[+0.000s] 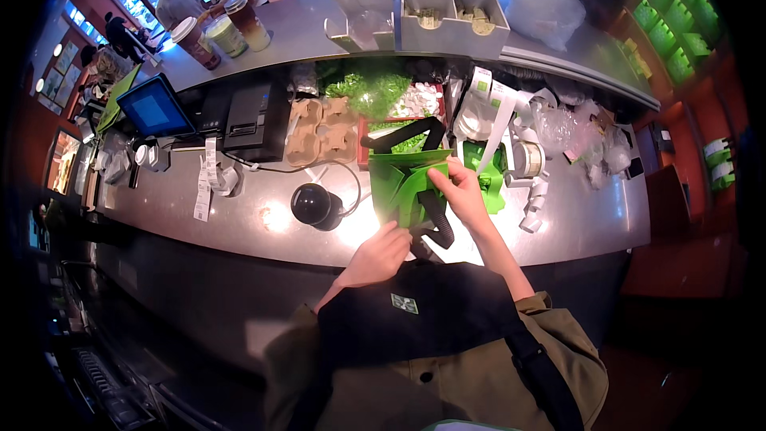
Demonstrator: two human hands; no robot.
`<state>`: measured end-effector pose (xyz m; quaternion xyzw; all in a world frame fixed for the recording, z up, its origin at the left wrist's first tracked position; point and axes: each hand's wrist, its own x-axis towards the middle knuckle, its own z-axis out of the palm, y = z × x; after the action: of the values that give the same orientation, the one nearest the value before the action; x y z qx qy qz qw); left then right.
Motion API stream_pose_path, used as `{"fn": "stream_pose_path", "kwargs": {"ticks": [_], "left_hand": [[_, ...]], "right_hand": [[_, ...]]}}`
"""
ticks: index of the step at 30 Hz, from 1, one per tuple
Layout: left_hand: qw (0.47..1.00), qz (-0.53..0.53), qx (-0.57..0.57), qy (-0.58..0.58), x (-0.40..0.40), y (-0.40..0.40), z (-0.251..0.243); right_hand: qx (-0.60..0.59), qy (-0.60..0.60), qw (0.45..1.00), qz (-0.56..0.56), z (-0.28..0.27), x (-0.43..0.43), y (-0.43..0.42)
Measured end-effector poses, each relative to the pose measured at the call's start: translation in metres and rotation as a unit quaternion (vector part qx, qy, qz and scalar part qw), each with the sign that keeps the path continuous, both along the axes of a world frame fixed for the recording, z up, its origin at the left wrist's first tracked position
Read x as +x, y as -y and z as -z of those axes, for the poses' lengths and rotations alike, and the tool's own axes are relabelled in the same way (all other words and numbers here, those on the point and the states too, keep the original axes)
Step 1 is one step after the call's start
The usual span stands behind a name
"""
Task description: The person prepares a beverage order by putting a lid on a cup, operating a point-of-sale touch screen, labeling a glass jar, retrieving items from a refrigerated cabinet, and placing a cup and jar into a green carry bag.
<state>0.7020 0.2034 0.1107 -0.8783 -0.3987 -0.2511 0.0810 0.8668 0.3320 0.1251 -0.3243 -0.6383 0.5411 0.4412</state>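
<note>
A green carrier bag (389,182) with black strap handles is between my hands above the steel counter, its mouth partly spread. My right hand (464,191) pinches the bag's right upper edge between thumb and fingers. At the near left corner, the curled fingers of my left hand (383,251) grip the bag, though the fingertips are partly hidden. One black handle (434,215) hangs down on my side, while the other rises at the far side. Just beyond the bag stands a red-edged tray (364,149) of small green pieces.
A black scanner (311,203) stands left of the bag, near cardboard cup carriers (323,131), a black printer (256,123) and a screen (155,109). Paper label rolls (528,158) and clear plastic bags (553,123) lie right. Several lidded drinks (227,36) stand on the raised ledge; people are beyond.
</note>
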Motion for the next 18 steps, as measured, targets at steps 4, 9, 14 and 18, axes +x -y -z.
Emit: {"fn": "stream_pose_path", "kwargs": {"ticks": [4, 9, 14, 18], "left_hand": [[0.997, -0.032, -0.038, 0.063, 0.012, 0.009, 0.002], [0.984, -0.098, -0.05, -0.143, 0.029, 0.018, 0.044], [0.986, -0.047, -0.013, -0.16, 0.002, 0.02, 0.022], [0.993, -0.088, -0.013, 0.076, -0.006, 0.037, 0.015]], "right_hand": [[0.101, 0.11, 0.988, 0.037, 0.002, 0.003, 0.003], [0.203, 0.149, 0.965, 0.071, 0.004, -0.008, 0.014], [0.192, 0.126, 0.97, 0.083, 0.016, -0.002, 0.01], [0.179, 0.096, 0.974, 0.104, 0.014, -0.007, 0.012]]}}
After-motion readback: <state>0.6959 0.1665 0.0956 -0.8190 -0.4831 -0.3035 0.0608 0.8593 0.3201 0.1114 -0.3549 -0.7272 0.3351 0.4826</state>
